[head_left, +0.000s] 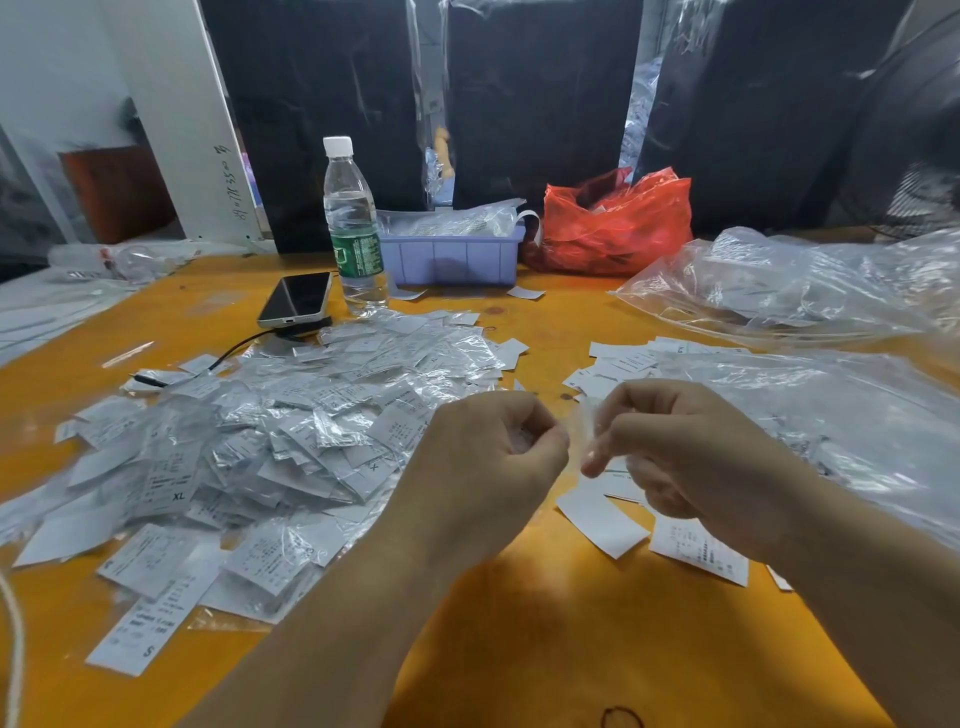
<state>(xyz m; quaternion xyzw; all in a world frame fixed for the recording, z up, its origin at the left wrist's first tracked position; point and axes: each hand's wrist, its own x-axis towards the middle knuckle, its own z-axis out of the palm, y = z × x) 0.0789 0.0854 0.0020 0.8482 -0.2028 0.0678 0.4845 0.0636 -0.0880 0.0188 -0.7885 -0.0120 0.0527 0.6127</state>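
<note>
- Two hands meet near centre: left hand (488, 452) and right hand (675, 447), fingers curled, pinch a small clear plastic sleeve (588, 427) between them, likely to open it.
- Left: heap of bagged white labels (291, 415). Right: loose white paper labels (602, 514). Sorted apart, seemingly.

Dead centre over orange tabletop (519, 649): left grip (488, 452) curled round a blurred white label (521, 441), right grip (675, 447) pinching a small clear sleeve (586, 418) just beside it. At 9 o'clock, heaped bagged size labels (270, 447). At 5 o'clock, loose labels (602, 519). Toward 11, upright water bottle (353, 223) beside a phone (296, 299); at 12, lilac tray (452, 257); at 1, red bag (618, 223).
</note>
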